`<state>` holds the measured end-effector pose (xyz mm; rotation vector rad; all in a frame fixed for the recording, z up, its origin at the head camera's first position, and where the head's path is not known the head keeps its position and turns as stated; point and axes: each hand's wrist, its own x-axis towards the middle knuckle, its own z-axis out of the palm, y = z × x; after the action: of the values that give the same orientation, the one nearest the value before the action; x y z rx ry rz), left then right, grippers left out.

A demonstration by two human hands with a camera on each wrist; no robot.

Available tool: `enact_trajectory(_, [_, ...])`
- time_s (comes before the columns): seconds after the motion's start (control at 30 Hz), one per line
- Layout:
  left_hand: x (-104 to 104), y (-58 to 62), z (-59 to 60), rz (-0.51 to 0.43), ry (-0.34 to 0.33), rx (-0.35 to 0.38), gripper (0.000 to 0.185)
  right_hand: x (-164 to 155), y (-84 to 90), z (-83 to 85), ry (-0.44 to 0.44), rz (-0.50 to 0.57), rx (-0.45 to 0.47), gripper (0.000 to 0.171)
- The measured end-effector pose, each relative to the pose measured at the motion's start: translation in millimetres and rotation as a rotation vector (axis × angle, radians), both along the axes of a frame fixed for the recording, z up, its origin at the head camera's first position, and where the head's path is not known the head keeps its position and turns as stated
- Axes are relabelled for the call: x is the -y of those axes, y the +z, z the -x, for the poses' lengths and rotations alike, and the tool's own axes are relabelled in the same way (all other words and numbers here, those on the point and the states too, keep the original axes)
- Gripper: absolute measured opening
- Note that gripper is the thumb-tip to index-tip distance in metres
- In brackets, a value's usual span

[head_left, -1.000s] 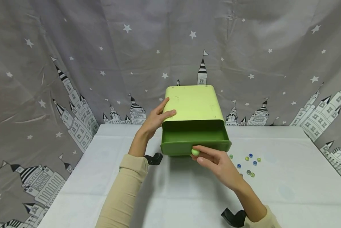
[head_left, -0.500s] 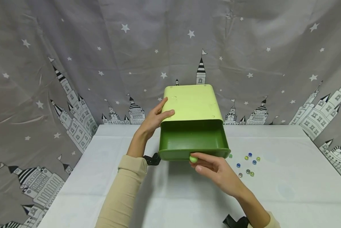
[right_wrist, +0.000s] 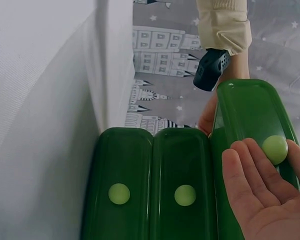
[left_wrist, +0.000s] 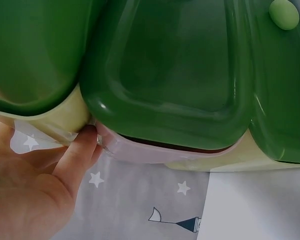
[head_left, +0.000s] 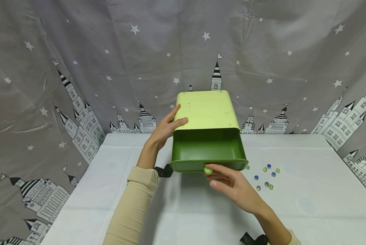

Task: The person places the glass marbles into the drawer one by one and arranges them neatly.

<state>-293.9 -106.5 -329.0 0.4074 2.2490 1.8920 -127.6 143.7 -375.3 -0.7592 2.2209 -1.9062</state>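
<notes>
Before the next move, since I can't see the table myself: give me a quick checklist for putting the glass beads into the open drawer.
1. Top drawer pulled out: ok.
2. Drawer has room: ok, nothing shows inside it.
3. Cabinet steadied: ok, left hand grips its side.
4. Right hand free to pick: not ok, its fingers hold the knob.
5. Beads unobstructed: ok, loose on the table, right of the drawer.
6. Lower drawers shut: ok in the right wrist view.

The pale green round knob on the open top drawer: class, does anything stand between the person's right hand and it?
Nothing visible does. The right hand already has its fingers at the pale green round knob on the dark green plastic top drawer, which is pulled open. The small glass beads lie off to the side on the white table.
</notes>
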Motion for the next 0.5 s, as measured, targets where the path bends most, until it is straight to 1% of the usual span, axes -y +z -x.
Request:
enact_trajectory(0.3, [0.9, -0.9, 1.2, -0.008, 0.001, 0.003, 0.073, 0.3, -1.6, -0.8, -0.013, -0.013, -0.017, 0.042])
enact_trajectory(0.5, [1.2, -0.6, 1.2, -0.007, -0.006, 0.002, 0.073, -6.2, -1.2, -2.5, -0.001, -0.01, -0.057, 0.042])
